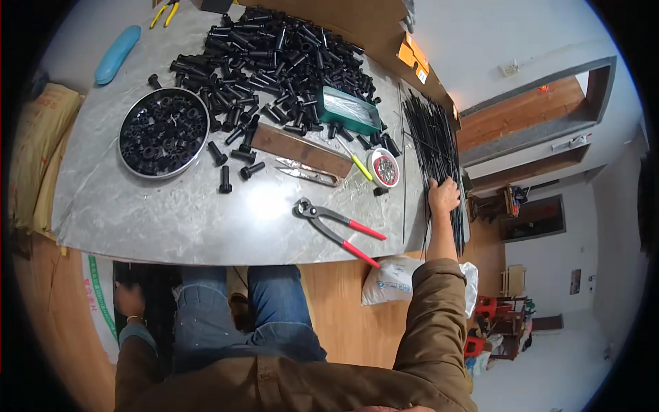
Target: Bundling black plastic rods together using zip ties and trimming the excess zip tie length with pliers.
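My right hand (444, 196) reaches to the right side of the table and rests on a long bundle of thin black rods (429, 137). Its fingers curl down among the rods; how many they grip is hidden. Below the table edge, my left hand (130, 301) is smeared by motion, beside my knee and over a dark open space or container (154, 292). Nearest to my right hand on the tabletop lie end-cutting pincers (336, 230) with red handles. A small white bowl (371, 159) of tiny metal pieces stands beside the rods.
A large heap of black bolt-shaped parts (274, 62) covers the table's far middle. A round metal bowl (123, 154) holds black rings. Also there are snips (309, 174), a brown bar (295, 147), a green box (355, 126), a yellow-green screwdriver (361, 167) and a blue case (118, 55).
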Tool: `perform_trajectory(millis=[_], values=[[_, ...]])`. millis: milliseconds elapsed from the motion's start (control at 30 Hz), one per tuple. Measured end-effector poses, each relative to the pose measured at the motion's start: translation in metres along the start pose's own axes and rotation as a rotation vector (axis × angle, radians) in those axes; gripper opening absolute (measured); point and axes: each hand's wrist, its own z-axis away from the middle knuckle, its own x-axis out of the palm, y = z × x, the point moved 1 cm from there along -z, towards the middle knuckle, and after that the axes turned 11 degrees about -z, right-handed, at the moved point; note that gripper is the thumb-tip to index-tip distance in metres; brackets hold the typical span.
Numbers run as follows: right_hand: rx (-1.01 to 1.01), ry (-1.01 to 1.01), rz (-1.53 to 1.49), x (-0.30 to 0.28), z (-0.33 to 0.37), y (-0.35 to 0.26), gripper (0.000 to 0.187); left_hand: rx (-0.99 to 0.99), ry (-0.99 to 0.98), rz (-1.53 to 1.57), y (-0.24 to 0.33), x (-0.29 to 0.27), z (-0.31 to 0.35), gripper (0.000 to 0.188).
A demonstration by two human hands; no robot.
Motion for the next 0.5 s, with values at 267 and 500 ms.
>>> perform_trajectory(millis=[267, 500], values=[[-0.137, -0.047, -0.066, -0.002, -0.031, -0.004, 0.031, 0.18, -0.146, 0.187, 0.028, -0.018, 0.003, 0.058], [-0.28, -0.018, 0.003, -0.097, -0.05, -0.025, 0.03, 0.653, -0.105, 0.69, 0.049, -0.09, 0.023, 0.025]])
